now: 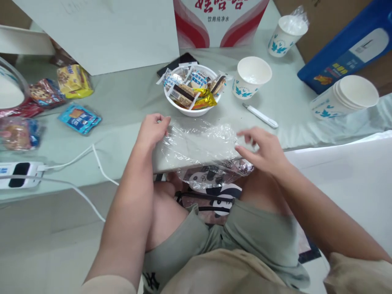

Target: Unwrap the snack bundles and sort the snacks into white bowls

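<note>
A clear, crinkled sheet of plastic film [199,143] spreads over the front edge of the table and hangs down over my lap. My left hand [154,130] is closed in a pinch on the film's left corner. By its right side, my right hand [261,149] has thumb and fingers apart, and nothing shows between them. Just beyond the film stands a white bowl [196,112] filled with wrapped biscuits and snacks [198,81].
Paper cups [251,75] and a white utility knife [261,115] lie to the right, near a stack of cups [346,98]. A dark phone [177,65] is behind the bowl. Snack packets [80,118] and a power strip [21,173] with cables occupy the left.
</note>
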`<state>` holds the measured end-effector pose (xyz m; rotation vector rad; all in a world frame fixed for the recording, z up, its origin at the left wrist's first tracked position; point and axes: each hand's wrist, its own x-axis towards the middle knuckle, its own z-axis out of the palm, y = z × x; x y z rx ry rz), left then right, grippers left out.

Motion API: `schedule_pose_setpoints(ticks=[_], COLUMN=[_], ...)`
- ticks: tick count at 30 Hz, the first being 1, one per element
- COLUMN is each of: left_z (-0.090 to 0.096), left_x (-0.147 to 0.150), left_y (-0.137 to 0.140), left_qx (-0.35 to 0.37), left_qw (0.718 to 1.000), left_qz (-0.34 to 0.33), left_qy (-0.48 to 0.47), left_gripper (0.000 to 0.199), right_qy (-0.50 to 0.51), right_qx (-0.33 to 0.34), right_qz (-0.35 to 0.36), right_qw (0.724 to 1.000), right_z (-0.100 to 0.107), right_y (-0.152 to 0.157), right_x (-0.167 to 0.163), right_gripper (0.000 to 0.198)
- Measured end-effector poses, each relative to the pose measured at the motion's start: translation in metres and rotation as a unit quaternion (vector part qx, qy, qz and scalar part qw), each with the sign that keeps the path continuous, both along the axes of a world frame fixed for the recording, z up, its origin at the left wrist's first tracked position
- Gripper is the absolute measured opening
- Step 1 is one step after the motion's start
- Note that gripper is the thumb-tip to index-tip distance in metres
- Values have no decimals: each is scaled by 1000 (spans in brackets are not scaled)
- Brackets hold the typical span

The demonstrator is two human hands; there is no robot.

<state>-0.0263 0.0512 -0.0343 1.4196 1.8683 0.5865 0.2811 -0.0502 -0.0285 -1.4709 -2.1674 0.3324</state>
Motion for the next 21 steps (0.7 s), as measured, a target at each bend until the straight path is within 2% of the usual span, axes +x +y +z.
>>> schedule_pose_setpoints(ticks=[2, 5, 7, 10, 12, 14, 16, 19, 20, 21], left_z=[0, 1, 1, -4, -9, -14, -14, -3, 3, 7], left_x=[2, 2, -1, -8, -12, -15, -14, -3, 4, 14], left_y=[-1, -4, -4, 0, 6, 14, 17, 1, -12, -28], left_qx=[-8, -7, 1, 14, 24, 42, 96, 262, 327, 382], left_qw=[999, 998, 997, 997, 998, 997, 993, 959, 940, 921], left_qz=[-32, -62, -68, -63, -49, -39, -16, 43, 26, -40], left_qy=[21, 33, 34, 43, 42, 43, 62, 98, 90, 72], left_gripper=[24, 24, 25, 26, 26, 25, 24, 25, 25, 25], right_qy=[7, 63, 139, 228, 245, 232, 198, 129, 109, 91], right_qx=[44, 38, 3, -70, -91, -82, -55, -6, 13, 34], right_qz=[-22, -19, -72, -181, -233, -262, -267, -250, -244, -239], right_qw=[999, 997, 988, 954, 937, 933, 941, 960, 963, 966], right_z=[-12, -29, -35, -37, -39, -43, -48, -54, -55, -55], right_y=[27, 56, 65, 73, 82, 92, 101, 107, 108, 107], right_x=[-9, -21, -21, -10, -1, 7, 13, 19, 21, 24], right_gripper=[60, 27, 25, 23, 21, 20, 20, 27, 31, 34])
